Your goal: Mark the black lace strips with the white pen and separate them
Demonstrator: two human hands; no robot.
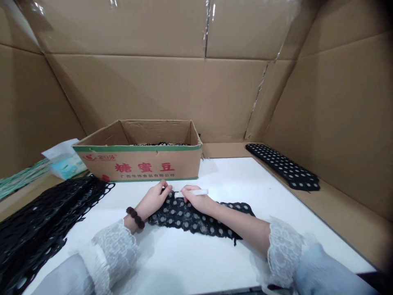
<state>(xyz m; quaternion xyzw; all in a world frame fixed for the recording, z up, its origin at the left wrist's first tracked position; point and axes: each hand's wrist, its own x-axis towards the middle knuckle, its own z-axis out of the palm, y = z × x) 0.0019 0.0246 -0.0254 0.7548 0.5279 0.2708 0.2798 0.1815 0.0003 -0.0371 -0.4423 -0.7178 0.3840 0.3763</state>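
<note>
A black piece of dotted fabric [196, 221] with rows of pale round spots lies across the white table in front of me. My left hand [156, 198], a dark beaded band on its wrist, is at the fabric's upper left end with thumb and fingers closed on its edge. My right hand [195, 198] grips a white pen [201, 191], held almost level over the fabric's upper edge. The pen's left end is near my left thumb. My right forearm crosses over the right part of the fabric and hides some of it.
An open cardboard box [144, 164] with black pieces inside stands behind my hands. A dark heap of perforated material [39, 225] lies left, near a tissue pack [66, 162] and green-white strands [24, 176]. A stack of dotted black pieces [282, 166] sits right. Cardboard walls [159, 90] surround the table [184, 258].
</note>
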